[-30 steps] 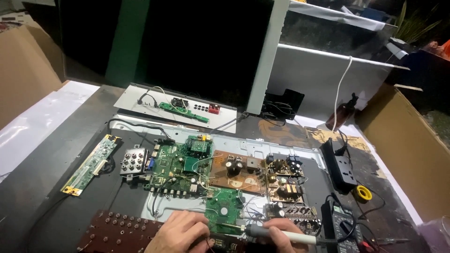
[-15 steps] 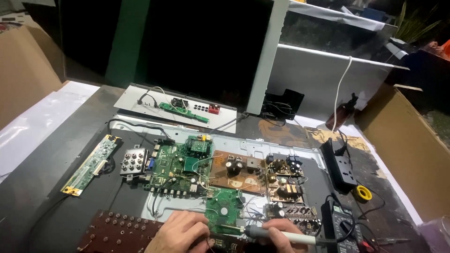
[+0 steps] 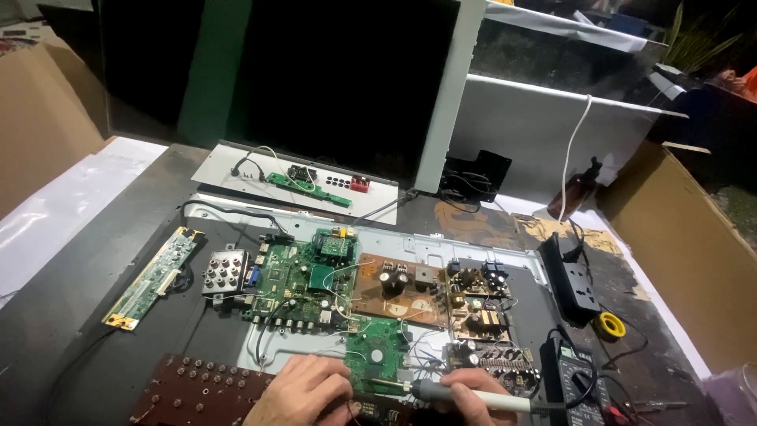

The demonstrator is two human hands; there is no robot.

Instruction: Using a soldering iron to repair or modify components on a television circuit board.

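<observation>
1. Soldering iron (image 3: 465, 394): grey grip, white handle, lying near-horizontal at bottom edge, tip pointing left.
2. Small green circuit board (image 3: 377, 353): flat, iron tip at its lower edge.

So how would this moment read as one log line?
right hand: grips soldering iron | tip: at small green board | left hand: resting beside board

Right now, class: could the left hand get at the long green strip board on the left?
Probably yes: the left hand holds nothing, and only flat dark tabletop lies between it and the strip board.
</observation>
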